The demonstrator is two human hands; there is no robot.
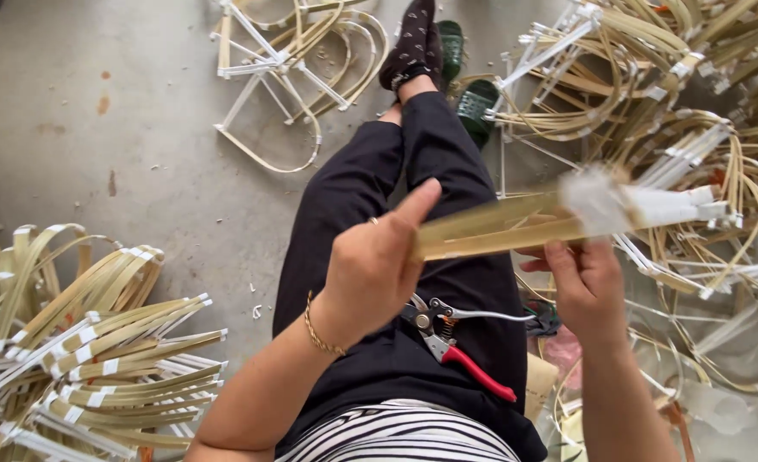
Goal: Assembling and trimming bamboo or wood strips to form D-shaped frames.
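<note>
A bundle of flat, pale-yellow bamboo strips (490, 227), bound with white tape at its blurred 3 o'clock end, lies nearly level above the lap, tilting slightly toward 2 o'clock.

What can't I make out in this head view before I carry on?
- Taped end of the bamboo strip bundle: blurred by motion, wrapping unclear.
- Right hand: fingertips hidden behind the bundle, so its grip is unseen.
- Left hand: palm side turned away from the camera.
- Pruning shears: blades partly covered by the left hand.
- Strip pile: cut off by the left edge.
</note>
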